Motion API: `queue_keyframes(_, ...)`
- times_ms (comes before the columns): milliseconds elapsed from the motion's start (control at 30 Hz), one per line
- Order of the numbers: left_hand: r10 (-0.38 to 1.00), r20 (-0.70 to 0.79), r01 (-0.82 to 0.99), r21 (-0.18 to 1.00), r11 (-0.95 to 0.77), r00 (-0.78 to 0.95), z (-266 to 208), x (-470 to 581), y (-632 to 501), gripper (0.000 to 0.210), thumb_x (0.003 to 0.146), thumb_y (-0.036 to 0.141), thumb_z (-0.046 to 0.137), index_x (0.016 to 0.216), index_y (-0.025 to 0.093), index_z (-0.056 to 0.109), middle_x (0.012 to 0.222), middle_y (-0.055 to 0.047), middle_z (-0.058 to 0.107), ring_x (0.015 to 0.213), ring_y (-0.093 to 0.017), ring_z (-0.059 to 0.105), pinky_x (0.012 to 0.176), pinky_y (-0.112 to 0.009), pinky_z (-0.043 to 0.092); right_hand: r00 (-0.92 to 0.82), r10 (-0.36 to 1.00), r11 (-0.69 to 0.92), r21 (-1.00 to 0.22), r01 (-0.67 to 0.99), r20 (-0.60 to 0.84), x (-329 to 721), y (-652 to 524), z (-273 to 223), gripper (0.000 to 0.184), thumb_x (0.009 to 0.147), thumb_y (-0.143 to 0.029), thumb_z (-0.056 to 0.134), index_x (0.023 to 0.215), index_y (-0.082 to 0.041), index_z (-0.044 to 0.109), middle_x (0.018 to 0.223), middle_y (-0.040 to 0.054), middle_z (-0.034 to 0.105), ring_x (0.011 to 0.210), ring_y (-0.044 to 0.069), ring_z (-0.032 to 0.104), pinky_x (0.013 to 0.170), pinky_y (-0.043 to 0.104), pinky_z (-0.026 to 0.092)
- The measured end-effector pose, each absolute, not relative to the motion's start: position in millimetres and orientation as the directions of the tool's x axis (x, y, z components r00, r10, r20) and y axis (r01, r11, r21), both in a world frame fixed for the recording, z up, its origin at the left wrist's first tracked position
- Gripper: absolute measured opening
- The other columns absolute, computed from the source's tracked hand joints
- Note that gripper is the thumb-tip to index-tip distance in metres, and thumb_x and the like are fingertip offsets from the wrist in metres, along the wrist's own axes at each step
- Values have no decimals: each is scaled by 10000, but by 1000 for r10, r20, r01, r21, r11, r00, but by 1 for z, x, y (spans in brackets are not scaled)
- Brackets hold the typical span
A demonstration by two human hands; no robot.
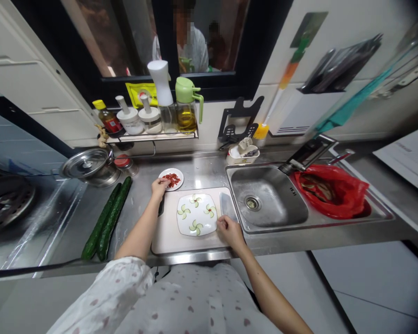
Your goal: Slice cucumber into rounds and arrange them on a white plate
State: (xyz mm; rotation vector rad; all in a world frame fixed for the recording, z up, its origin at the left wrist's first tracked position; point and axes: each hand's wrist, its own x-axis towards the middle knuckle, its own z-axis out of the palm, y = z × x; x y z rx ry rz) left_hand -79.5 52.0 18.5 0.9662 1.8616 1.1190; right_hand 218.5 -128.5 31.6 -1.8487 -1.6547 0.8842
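My left hand (159, 188) is at the near-left edge of a small white plate (179, 172) of chopped red pieces (173, 179). Its thumb and fingers are pinched together, and whatever is between them is too small to make out. My right hand (230, 230) rests by the lower right edge of a squarish white plate (197, 216), fingers curled in; their contents are hidden. Fans of thin green cucumber slices (195, 227) form several pinwheels on this plate, and the right one has a red bit at its centre. Beneath lies a pale cutting board (167, 241), with a knife blade (227, 207) at its right.
Two cucumbers (107, 220) lie left, before a lidded steel pot (88, 165) and a red-lidded jar (126, 164). A sink (268, 197) and red plastic bag (334, 192) are right. Condiment bottles (187, 109) line the shelf behind. A person (195, 48) appears in the window.
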Motion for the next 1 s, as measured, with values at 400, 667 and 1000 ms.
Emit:
queue_keyframes(400,900,-341,-142,939,313,-272,50,-49,-6,350,575,367,738,836,167,619,742,-1,641,545,-52,506,413,-141,236,11,995,-85,-754,651,-103,213,-130,32,223,786,-395,479,761,-207,597,538,-36,505,537,131,485,533,215,313)
queue_keyframes(667,918,-394,-241,895,375,-35,62,-22,-70,384,496,350,800,751,152,592,650,26,568,487,-29,418,411,-161,184,-43,997,-28,-777,629,-71,203,-131,36,229,790,-404,492,792,-203,602,541,-44,481,536,125,468,531,215,318)
queue_keyframes(1000,903,-426,-109,897,429,50,64,-12,-112,369,518,393,781,729,144,610,597,35,549,496,-45,403,457,-180,218,-278,958,240,-728,642,71,180,-133,66,197,861,-301,468,948,-200,613,793,17,594,746,148,553,689,244,404)
